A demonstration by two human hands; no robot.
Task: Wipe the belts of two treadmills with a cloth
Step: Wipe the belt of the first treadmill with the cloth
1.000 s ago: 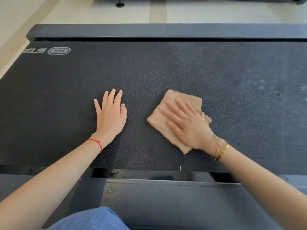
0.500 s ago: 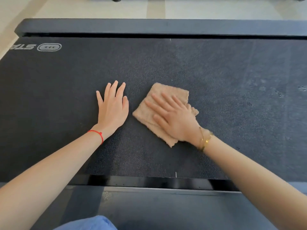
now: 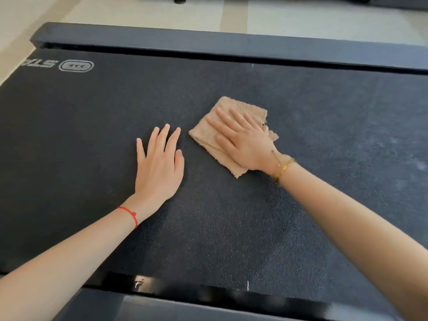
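The dark textured treadmill belt (image 3: 92, 135) fills most of the view. A folded tan cloth (image 3: 234, 107) lies on it near the middle. My right hand (image 3: 243, 140), with a gold bracelet on the wrist, presses flat on the cloth with fingers spread, covering its near half. My left hand (image 3: 157, 167), with a red string on the wrist, rests palm down on the bare belt just left of the cloth, apart from it and holding nothing.
Dark side rails run along the far edge (image 3: 208, 42) and the near edge (image 3: 208, 306) of the belt. A white logo (image 3: 76, 66) is printed at the belt's far left. Pale smudges (image 3: 393, 144) mark the right part. Light floor (image 3: 139, 10) lies beyond.
My right hand has slid the cloth leftward toward my left hand and then farther away from me across the belt. My left hand has stayed flat in place.
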